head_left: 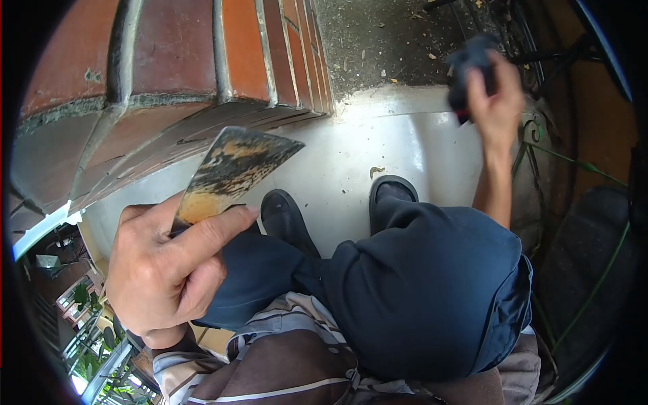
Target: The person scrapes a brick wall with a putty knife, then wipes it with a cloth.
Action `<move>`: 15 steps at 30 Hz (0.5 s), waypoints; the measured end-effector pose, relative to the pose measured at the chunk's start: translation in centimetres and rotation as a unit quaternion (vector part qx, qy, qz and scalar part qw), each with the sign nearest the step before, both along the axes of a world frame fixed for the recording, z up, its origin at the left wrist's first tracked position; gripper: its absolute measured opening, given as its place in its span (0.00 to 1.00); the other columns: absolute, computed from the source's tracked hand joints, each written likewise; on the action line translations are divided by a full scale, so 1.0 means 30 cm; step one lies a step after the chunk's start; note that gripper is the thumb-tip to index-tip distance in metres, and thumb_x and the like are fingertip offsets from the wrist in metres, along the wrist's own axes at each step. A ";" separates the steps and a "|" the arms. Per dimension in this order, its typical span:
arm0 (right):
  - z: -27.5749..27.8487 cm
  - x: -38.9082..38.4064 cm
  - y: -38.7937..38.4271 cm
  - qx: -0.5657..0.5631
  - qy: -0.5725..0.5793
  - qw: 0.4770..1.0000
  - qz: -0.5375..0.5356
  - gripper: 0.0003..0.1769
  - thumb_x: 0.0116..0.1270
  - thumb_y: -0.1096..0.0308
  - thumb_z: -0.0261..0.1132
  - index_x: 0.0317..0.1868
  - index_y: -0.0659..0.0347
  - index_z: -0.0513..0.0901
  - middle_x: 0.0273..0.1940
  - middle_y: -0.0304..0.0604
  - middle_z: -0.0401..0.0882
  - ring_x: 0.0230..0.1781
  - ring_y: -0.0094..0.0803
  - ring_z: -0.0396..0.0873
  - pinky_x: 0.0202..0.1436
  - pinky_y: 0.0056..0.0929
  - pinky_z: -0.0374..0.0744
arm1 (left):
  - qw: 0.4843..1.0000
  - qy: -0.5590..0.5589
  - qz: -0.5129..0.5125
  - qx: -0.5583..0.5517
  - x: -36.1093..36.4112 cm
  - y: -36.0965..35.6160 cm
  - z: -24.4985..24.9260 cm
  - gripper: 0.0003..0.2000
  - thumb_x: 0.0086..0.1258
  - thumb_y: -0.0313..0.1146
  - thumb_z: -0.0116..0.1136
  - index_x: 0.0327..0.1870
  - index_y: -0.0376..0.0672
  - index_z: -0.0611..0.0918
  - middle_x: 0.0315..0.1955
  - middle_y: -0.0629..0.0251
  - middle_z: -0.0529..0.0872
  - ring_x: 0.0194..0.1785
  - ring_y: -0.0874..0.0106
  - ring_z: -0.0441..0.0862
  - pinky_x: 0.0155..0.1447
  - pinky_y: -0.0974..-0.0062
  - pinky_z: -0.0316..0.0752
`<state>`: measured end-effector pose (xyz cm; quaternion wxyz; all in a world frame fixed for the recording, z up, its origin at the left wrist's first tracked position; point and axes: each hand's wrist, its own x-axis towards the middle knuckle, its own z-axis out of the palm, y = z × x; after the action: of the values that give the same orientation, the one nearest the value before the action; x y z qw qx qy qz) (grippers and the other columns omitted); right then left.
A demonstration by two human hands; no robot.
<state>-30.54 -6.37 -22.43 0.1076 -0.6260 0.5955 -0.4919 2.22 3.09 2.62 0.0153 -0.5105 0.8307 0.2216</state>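
My left hand [165, 263] is closed around a putty knife [233, 169], its handle hidden in the fist. The wide blade tilts up and away, stained black and rusty yellow, with my index finger lying along its lower edge. At the upper right, my right hand [498, 101] grips a dark object [469, 74] with a bit of red at its lower end. Motion blurs that object, so its kind cannot be made out. It is over the border between the pale floor and the dirty ground.
A brick wall [175, 50] with grey joints rises at the left. Debris litters the dark ground [385, 44] ahead. My shoes [287, 219] rest on the pale glossy floor [337, 175], near a small brown scrap [376, 172]. Dark metalwork [533, 128] stands at the right.
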 end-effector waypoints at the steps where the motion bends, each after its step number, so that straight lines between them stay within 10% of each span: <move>1: 0.061 0.075 0.069 0.061 -0.009 0.991 0.115 0.17 0.61 0.72 0.66 0.51 0.64 0.83 0.39 0.50 0.81 0.41 0.44 0.82 0.47 0.38 0.80 | 1.000 -0.018 -0.008 0.002 -0.003 -0.005 0.007 0.22 0.43 0.23 0.58 0.45 0.43 0.88 0.35 0.57 0.87 0.23 0.63 0.81 0.30 0.70 0.74; 4: -0.055 0.319 0.273 0.266 -0.129 0.810 0.506 0.19 0.58 0.73 0.67 0.52 0.60 0.83 0.44 0.48 0.80 0.48 0.47 0.80 0.53 0.39 0.79 | 0.999 -0.041 -0.022 0.018 -0.020 -0.016 0.021 0.24 0.44 0.22 0.58 0.48 0.44 0.87 0.36 0.57 0.87 0.23 0.63 0.81 0.29 0.69 0.75; 7: -0.317 0.481 0.432 0.319 -0.066 0.661 0.676 0.18 0.56 0.73 0.69 0.49 0.62 0.83 0.43 0.55 0.80 0.45 0.52 0.81 0.52 0.44 0.80 | 0.997 -0.057 -0.029 0.051 -0.023 -0.021 0.028 0.26 0.44 0.21 0.57 0.50 0.44 0.87 0.34 0.58 0.85 0.23 0.63 0.81 0.28 0.68 0.76; 10: -0.419 0.450 0.290 0.343 0.015 0.851 0.397 0.15 0.56 0.76 0.64 0.46 0.61 0.81 0.42 0.59 0.79 0.36 0.58 0.81 0.42 0.49 0.82 | 0.997 -0.054 -0.022 0.053 -0.014 -0.010 0.016 0.26 0.44 0.21 0.57 0.51 0.44 0.86 0.32 0.58 0.83 0.22 0.62 0.79 0.27 0.66 0.75; 12: -0.314 0.296 0.108 0.082 0.046 0.991 0.092 0.17 0.59 0.74 0.62 0.51 0.65 0.80 0.41 0.59 0.79 0.36 0.54 0.80 0.43 0.47 0.81 | 0.997 -0.048 -0.013 0.053 -0.008 -0.002 0.015 0.27 0.43 0.21 0.57 0.51 0.44 0.86 0.30 0.58 0.81 0.22 0.62 0.79 0.28 0.65 0.76; 15: -0.161 0.093 0.031 0.005 0.040 0.998 -0.050 0.19 0.62 0.73 0.65 0.55 0.65 0.81 0.42 0.51 0.81 0.40 0.42 0.82 0.46 0.37 0.81 | 0.996 -0.054 -0.004 0.065 0.000 0.007 0.029 0.27 0.43 0.20 0.57 0.52 0.44 0.86 0.28 0.58 0.78 0.21 0.61 0.78 0.28 0.64 0.76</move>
<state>-27.75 -5.46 -27.25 0.0624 -0.6136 0.6327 -0.4684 2.22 3.31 3.49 0.0942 -0.5167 0.8144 0.2470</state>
